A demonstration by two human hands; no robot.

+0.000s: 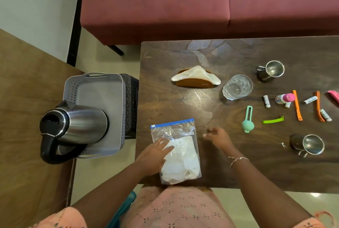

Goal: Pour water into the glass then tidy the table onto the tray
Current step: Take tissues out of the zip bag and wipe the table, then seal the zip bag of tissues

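Note:
A steel kettle point(77, 126) with a black handle stands in the grey tray point(102, 88) on a stool left of the dark wooden table point(165, 66). The clear glass point(237, 86) stands mid-table and looks empty. A zip bag point(177, 151) with white contents lies at the near edge. My left hand point(155, 154) rests flat on the bag's left side. Just right of the bag, my right hand point(218, 137) hovers over the table with loosely curled fingers and holds nothing.
A brown napkin holder point(194, 78) with white napkins sits behind the bag. Two steel mugs point(271, 70) point(309, 145), a teal clip point(248, 119), a green clip point(273, 119), orange clips point(297, 104), a pink-capped bottle point(285, 97) and small tubes lie at the right. A maroon sofa point(201, 3) stands beyond.

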